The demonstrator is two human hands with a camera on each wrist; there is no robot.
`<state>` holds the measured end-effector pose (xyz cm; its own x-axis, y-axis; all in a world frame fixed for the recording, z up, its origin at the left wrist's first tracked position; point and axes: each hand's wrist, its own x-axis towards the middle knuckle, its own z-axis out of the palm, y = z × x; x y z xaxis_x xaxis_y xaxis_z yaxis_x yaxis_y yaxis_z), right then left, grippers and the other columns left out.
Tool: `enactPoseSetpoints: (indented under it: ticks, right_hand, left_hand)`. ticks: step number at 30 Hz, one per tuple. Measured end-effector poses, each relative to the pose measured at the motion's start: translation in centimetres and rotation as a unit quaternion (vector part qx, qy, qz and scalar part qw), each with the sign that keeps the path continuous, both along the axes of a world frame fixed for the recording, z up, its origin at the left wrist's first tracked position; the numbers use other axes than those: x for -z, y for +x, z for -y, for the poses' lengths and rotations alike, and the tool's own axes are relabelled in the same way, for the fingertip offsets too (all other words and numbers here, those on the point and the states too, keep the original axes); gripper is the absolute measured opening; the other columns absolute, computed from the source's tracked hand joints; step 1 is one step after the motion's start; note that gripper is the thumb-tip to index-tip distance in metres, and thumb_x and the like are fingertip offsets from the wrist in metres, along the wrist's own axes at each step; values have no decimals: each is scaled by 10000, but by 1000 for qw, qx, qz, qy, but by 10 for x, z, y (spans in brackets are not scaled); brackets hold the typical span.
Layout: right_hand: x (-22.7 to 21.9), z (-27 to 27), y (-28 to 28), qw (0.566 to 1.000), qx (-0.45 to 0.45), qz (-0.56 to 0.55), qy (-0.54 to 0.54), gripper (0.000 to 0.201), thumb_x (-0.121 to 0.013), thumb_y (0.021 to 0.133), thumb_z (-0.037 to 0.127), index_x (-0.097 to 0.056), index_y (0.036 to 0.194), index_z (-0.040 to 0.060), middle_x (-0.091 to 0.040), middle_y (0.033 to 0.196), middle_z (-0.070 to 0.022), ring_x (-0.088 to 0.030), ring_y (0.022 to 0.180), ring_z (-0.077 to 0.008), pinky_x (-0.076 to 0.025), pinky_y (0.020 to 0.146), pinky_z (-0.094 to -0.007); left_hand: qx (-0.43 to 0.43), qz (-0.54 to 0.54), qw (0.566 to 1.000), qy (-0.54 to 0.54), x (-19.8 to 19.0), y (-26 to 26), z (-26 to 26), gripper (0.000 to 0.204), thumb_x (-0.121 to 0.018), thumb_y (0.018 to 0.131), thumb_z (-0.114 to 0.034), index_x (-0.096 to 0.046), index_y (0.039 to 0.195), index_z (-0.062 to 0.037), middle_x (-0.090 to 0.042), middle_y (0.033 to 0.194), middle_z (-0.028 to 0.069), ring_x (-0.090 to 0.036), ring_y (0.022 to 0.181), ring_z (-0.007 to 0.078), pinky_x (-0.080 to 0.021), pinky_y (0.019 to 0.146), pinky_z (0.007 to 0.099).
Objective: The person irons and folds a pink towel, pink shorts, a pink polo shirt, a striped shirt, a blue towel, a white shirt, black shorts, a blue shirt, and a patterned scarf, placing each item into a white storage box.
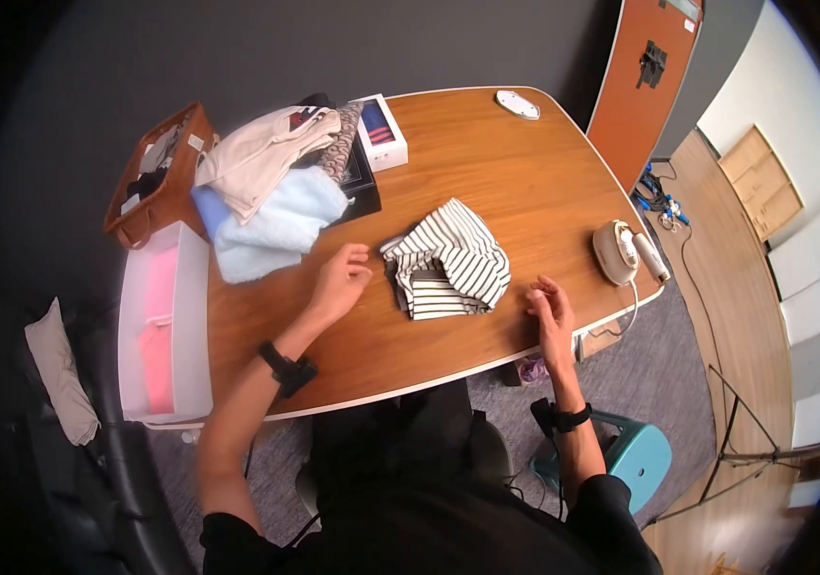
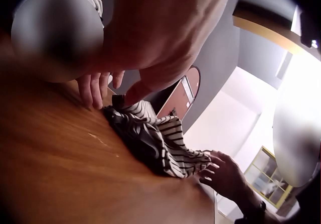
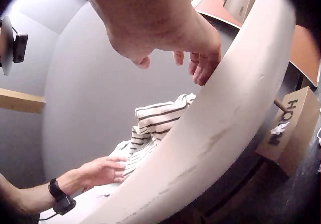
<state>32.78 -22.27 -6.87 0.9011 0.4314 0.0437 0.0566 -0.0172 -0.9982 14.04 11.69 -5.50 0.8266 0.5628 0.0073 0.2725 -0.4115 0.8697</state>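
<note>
A crumpled garment with black and white stripes (image 1: 453, 259) lies on the wooden table between my two hands; a grey patch shows at its left edge. My left hand (image 1: 343, 283) is just left of it, fingers loosely bent and nothing in them. To its right, near the table's front edge, my right hand (image 1: 552, 314) hovers with relaxed, slightly bent fingers and holds nothing. In the left wrist view the striped cloth (image 2: 173, 138) rises in loose folds from the tabletop. From the right wrist, the striped folds (image 3: 160, 118) show beyond the white table edge.
Left of the hands, a pale blue towel (image 1: 281, 225) and cream cloth (image 1: 266, 158) are heaped by a black box. A white bin (image 1: 194, 326) with pink cloth and a brown basket (image 1: 190, 125) stand further left. A cream iron-like appliance (image 1: 614, 251) with a cord sits at right.
</note>
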Motion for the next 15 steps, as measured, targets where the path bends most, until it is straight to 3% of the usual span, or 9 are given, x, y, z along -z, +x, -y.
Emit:
enactPoseSetpoints:
  ticks: [3, 4, 7, 9, 11, 12, 13, 14, 15]
  right_hand:
    - [-14, -19, -13, 977, -22, 185, -107, 546, -752, 941, 232, -560, 1385, -22, -599, 1323, -160, -602, 1188, -259, -521, 915, -341]
    - [-19, -26, -15, 956, -30, 265, -122, 660, -817, 859, 261, -549, 1395, -14, -566, 1388, -181, -556, 1264, -329, -504, 973, -404]
    - [-39, -51, -23, 880, -46, 434, -187, 720, -836, 823, 295, -539, 1416, 15, -568, 1401, -186, -541, 1279, -373, -469, 1020, -461]
    - [-44, -64, -30, 852, -79, 457, -242, 772, -833, 816, 312, -504, 1455, 31, -555, 1417, -185, -523, 1290, -383, -443, 1036, -488]
    - [-35, -69, -27, 850, -81, 457, -248, 469, -745, 838, 147, -641, 1283, 44, -668, 1214, -162, -619, 1117, -350, -498, 920, -462]
    - [-25, -67, -19, 859, -93, 439, -245, 391, -716, 836, 100, -675, 1221, 48, -690, 1147, -154, -640, 1054, -346, -511, 886, -455]
    - [-27, -68, -17, 868, -106, 421, -241, 325, -687, 834, 53, -709, 1159, 51, -712, 1080, -147, -661, 991, -342, -524, 852, -449]
    - [-33, -68, -20, 880, -34, 448, -156, 239, -602, 789, -48, -729, 969, 45, -722, 924, -134, -674, 842, -330, -533, 764, -420]
    - [-35, -62, -17, 889, -36, 439, -125, 234, -592, 784, -57, -721, 954, 39, -722, 925, -136, -673, 841, -330, -532, 762, -416]
  left_hand:
    - [64, 21, 993, 94, -21, 6, 22, 534, -679, 947, -90, -480, 1434, 4, -598, 1371, 235, -645, 1220, 341, -513, 1034, 422]
    - [89, 13, 991, 100, -23, 12, 22, 609, -683, 946, -118, -432, 1491, -14, -505, 1475, 257, -572, 1310, 384, -473, 1086, 457]
    - [65, 17, 977, 204, -17, 34, 22, 659, -673, 944, -133, -389, 1529, -25, -472, 1515, 260, -526, 1356, 396, -429, 1132, 464]
    - [69, 38, 979, 187, -4, 55, 13, 600, -671, 923, -123, -465, 1476, -14, -534, 1466, 245, -511, 1342, 424, -407, 1139, 490]
    - [108, 4, 977, 182, -3, 71, 1, 509, -675, 910, -116, -567, 1399, -25, -576, 1423, 235, -510, 1327, 432, -409, 1125, 505]
    - [102, -31, 976, 192, -3, 80, -3, 340, -690, 906, -137, -692, 1231, -39, -669, 1284, 232, -574, 1238, 438, -458, 1050, 521]
    - [73, -27, 979, 189, -7, 89, -5, 312, -701, 905, -139, -703, 1194, -22, -685, 1231, 238, -606, 1188, 434, -481, 1003, 504]
    - [43, -22, 981, 186, -11, 98, -6, 286, -711, 904, -140, -715, 1156, -5, -701, 1179, 245, -638, 1138, 431, -504, 956, 488]
    - [13, -18, 983, 182, -16, 106, -9, 265, -722, 903, -141, -726, 1118, 12, -717, 1127, 251, -670, 1088, 427, -526, 908, 472]
